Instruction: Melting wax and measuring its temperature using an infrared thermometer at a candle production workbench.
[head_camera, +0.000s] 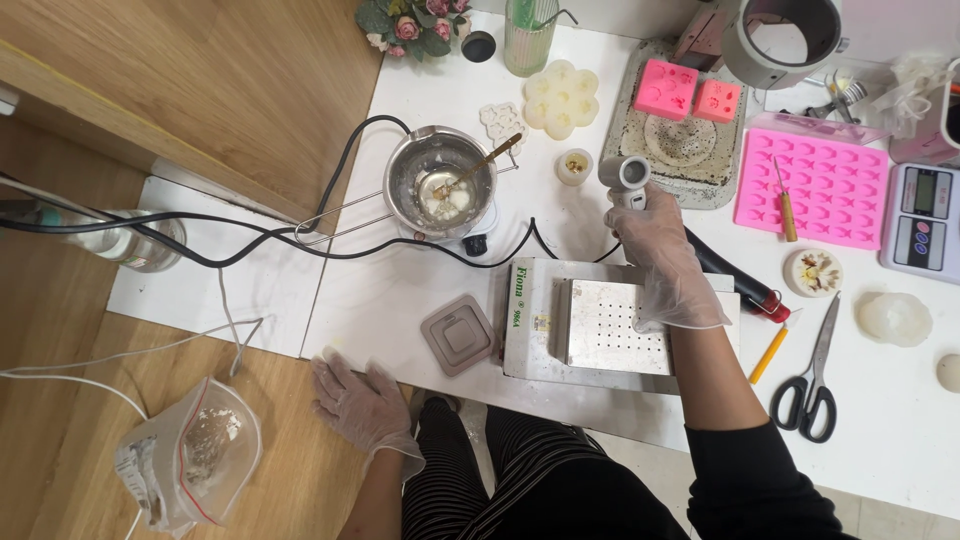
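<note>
My right hand (662, 262), in a clear glove, grips a grey and white handheld gun-shaped thermometer (625, 177) over the white table, its head turned toward the metal melting pot (440, 185). The pot sits on a small heater and holds pale wax with a gold spoon (480, 165) resting in it. My left hand (358, 398), also gloved, lies flat with fingers spread on the table's near left corner and holds nothing. Under my right wrist stands a metal perforated plate device (600, 320).
A small wax cup (574, 166), a white flower mould (561, 98), pink silicone moulds (825, 185), a digital scale (925, 220), scissors (812, 385), a yellow pencil (768, 355) and a grey square lid (459, 335) lie on the table. Black cables (230, 250) cross the left side. A plastic bag (195, 455) lies on the floor.
</note>
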